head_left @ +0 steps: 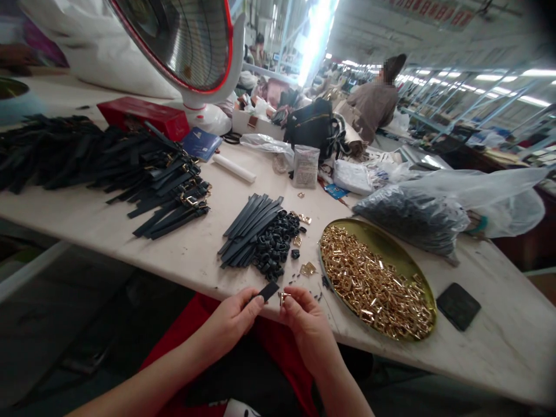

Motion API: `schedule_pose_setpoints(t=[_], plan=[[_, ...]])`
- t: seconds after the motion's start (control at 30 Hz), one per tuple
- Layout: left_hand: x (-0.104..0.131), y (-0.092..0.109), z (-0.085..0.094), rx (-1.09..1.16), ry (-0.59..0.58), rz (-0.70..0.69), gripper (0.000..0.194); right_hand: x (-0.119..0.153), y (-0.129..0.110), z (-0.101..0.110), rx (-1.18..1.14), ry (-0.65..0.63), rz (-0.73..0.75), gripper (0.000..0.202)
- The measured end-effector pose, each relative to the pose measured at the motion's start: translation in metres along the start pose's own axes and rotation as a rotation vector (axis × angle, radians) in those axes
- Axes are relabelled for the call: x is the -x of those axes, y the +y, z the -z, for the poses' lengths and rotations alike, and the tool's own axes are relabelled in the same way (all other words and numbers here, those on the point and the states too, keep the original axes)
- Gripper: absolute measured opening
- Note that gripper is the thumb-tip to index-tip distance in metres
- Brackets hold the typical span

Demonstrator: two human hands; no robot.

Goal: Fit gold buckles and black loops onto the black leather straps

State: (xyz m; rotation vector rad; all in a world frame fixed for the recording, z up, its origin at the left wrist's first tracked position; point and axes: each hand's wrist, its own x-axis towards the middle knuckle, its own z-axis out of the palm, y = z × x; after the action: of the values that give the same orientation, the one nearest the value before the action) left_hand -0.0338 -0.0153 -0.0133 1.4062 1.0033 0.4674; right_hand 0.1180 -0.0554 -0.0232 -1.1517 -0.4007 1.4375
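At the bottom center of the frame, our left hand (243, 313) pinches a dark strap (268, 291) between its fingers. Just beside it, our right hand (304, 315) has its fingers pinched on a gold buckle (283, 297). Above them on the desk (195, 255) lie a stack of dark strips (249, 229) and small black loops (275, 246); right of center, a round tray (397, 249) holds gold buckles (373, 289).

I see a dark, flat strap (268, 291), tilted up at the table's edge, and just beside its end a small gold buckle (283, 297), apparently upright, though fingers partly hide it.
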Motion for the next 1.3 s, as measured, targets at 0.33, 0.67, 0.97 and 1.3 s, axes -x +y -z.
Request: schedule_pose_setpoints(t=[0.33, 0.67, 0.97, 1.3], plan=[[-0.004, 0.004, 0.004, -0.304, -0.096, -0.091, 0.030, -0.006, 0.017, -0.001, -0.174, 0.100, -0.137, 0.025], [-0.005, 0.002, 0.000, -0.129, -0.128, -0.005, 0.018, 0.004, 0.037, 0.003, 0.238, 0.080, 0.073, 0.021], [0.001, 0.004, -0.008, 0.048, -0.194, 0.169, 0.026, 0.014, 0.032, 0.005, 0.235, 0.025, 0.062, 0.022], [0.021, 0.009, -0.019, 0.004, -0.091, 0.144, 0.022, 0.033, 0.031, 0.017, 0.950, 0.053, 0.713, 0.010]])
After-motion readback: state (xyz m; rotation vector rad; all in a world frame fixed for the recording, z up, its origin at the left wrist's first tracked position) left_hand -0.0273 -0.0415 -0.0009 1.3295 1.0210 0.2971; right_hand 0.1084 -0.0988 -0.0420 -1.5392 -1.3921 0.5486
